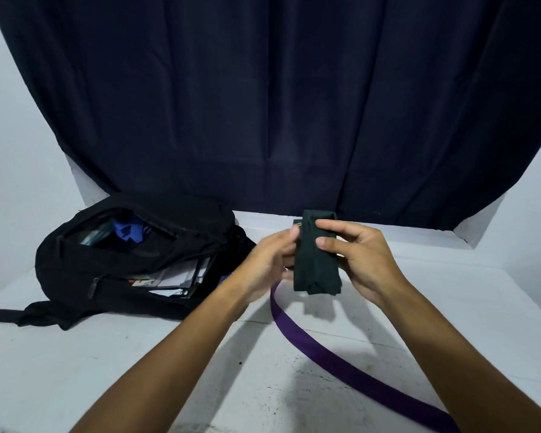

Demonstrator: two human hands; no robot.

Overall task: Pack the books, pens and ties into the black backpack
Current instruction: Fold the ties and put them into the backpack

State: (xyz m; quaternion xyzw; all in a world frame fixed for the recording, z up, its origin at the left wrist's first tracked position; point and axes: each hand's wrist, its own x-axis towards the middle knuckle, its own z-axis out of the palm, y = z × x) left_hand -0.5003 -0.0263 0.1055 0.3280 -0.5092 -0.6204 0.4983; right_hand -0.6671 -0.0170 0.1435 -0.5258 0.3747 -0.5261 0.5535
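Both hands gripped a folded dark green tie (317,254) above the white table (107,364): the left hand (267,264) pinched its left edge, and the right hand (361,260) curled over its front from the right. A purple tie (331,354) trailed from beneath the hands toward the near right. At the far left, the black backpack (132,260) lay unzipped, with books (172,278) and blue cloth (130,231) showing inside.

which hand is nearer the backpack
Left. The left hand is just right of the backpack; the right hand is farther right, beyond the folded tie.
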